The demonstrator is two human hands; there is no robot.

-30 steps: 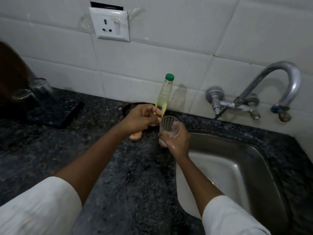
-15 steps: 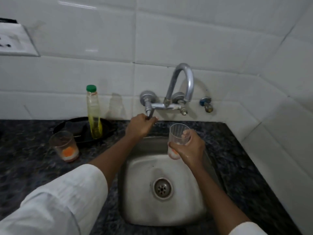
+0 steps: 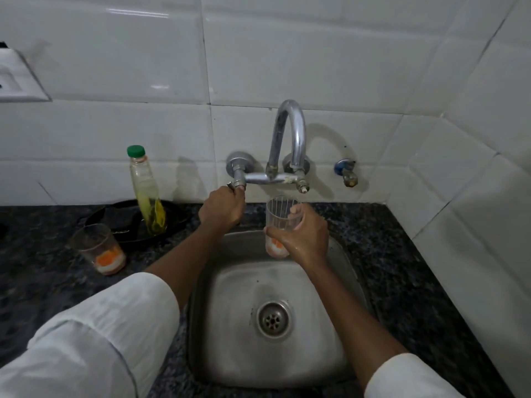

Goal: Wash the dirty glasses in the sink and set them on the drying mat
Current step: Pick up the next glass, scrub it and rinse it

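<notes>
My right hand grips a clear ribbed glass with orange residue at its bottom, upright over the back of the steel sink, just below the curved tap spout. My left hand is curled round the tap's left handle. No water is seen running. A second dirty glass with orange dregs stands on the dark counter left of the sink.
A green-capped bottle of yellow liquid stands on a black pan behind the second glass. A small blue-handled valve sticks out of the tiled wall at right. A wall socket is at far left.
The view swung right from the counter to the sink. My right hand carried the glass under the spout; my left hand left the bottle area and took the tap handle.
</notes>
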